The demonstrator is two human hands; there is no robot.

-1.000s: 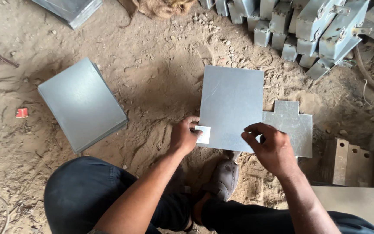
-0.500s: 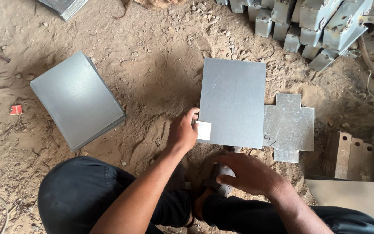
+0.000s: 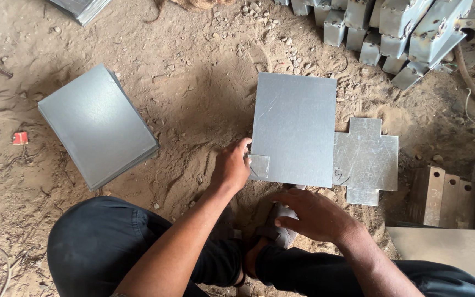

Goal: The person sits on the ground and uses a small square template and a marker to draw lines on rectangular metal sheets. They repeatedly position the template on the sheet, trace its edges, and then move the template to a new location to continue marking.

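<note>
Open sand (image 3: 193, 93) left of sheet (image 3: 293, 129), metal boxes (image 3: 391, 33) crowd top-right, prob. tight

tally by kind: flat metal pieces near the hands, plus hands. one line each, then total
Rectangular metal sheet, left hand at its notched corner: 1
Cross-shaped cut metal piece, partly under the sheet: 1
Stack of metal sheets on the sand: 1
Hands, counting the right hand on a shoe: 2
Total: 5

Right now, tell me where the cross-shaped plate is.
In the head view, the cross-shaped plate lies on the sand right of centre, partly under the right edge of the rectangular sheet, above the right hand.
</note>
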